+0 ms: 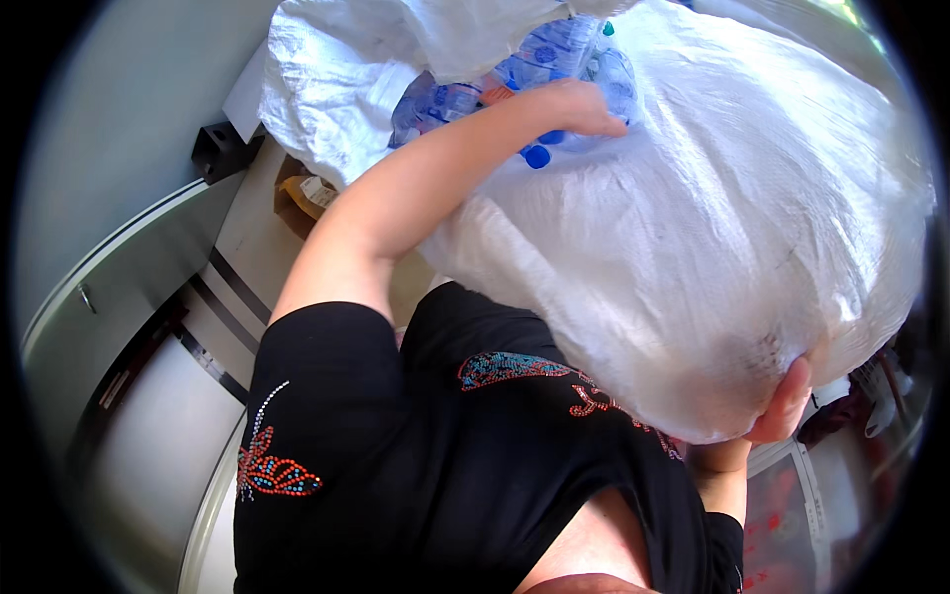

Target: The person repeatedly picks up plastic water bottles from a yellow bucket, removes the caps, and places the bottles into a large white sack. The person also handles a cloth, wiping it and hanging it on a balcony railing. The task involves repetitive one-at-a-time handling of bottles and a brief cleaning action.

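A large white woven plastic sack bulges across the upper right, its mouth turned toward the upper left. Inside the mouth lie several clear plastic bottles with a blue tint and blue caps. My left hand reaches over the bottles at the sack's opening; its fingertips are blurred, and whether they grip anything is unclear. At the lower right my right hand holds the closed end of the sack from outside, with part of the hand hidden behind the fabric.
To the left runs a grey counter edge with a black square holder on it. A cardboard box with a yellow packet sits beyond my left forearm. A framed panel stands at the lower right, near dark cluttered items.
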Demonstrator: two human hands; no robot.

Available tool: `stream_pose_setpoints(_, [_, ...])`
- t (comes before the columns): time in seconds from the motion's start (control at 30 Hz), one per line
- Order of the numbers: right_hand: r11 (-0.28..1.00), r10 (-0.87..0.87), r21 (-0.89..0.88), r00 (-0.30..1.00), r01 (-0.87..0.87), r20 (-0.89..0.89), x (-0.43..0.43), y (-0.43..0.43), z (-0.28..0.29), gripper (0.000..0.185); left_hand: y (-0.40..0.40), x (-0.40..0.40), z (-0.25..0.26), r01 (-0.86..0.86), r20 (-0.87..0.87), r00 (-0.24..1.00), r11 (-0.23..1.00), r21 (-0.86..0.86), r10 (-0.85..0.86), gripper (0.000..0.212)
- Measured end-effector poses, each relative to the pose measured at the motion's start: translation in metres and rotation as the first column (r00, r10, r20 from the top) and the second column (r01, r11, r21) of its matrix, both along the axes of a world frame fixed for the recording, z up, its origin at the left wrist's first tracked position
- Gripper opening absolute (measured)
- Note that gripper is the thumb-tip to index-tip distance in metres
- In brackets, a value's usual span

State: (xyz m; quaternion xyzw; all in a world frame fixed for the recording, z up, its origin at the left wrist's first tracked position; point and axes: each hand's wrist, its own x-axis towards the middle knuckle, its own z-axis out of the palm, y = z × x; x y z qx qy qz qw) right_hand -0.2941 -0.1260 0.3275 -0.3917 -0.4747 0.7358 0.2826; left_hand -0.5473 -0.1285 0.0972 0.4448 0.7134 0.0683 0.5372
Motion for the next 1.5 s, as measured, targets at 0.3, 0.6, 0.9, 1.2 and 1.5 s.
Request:
stream_pose_setpoints(0.3, [0.964, 0.011, -0.256, 0.972, -0.073, -0.235, -0.014, -0.006, 0.000, 0.064, 0.039, 0.030, -0.124, -0.348, 0.000, 0.937, 0.933, -0.093, 0.349, 0.064])
stream_pose_setpoints(0.6, [0.975, 0.164, -0.090, 0.928, -0.204, -0.335, -0.016, 0.010, -0.005, 0.066, -0.039, -0.020, 0.000, -0.190, -0.026, 0.976, 0.908, 0.373, 0.215, 0.050])
stream_pose_setpoints(0.9, [0.943, 0.119, -0.329, 0.971, -0.045, 0.209, -0.048, -0.001, 0.025, 0.086, -0.113, -0.067, -0.008, 0.095, -0.565, 0.822, 0.960, 0.265, 0.074, 0.055])
stream_pose_setpoints(1.2, [0.996, -0.091, -0.005, 0.995, 0.091, -0.026, -0.041, 0.013, 0.007, 0.055, -0.083, -0.079, 0.048, -0.277, -0.192, 0.912, 0.888, 0.366, 0.363, 0.036])
stream_pose_setpoints(1.5, [0.999, 0.004, 0.052, 0.993, 0.002, -0.117, -0.039, 0.015, 0.001, 0.049, -0.050, -0.025, 0.092, -0.439, 0.071, 0.643, 0.291, 0.850, 0.762, 0.027])
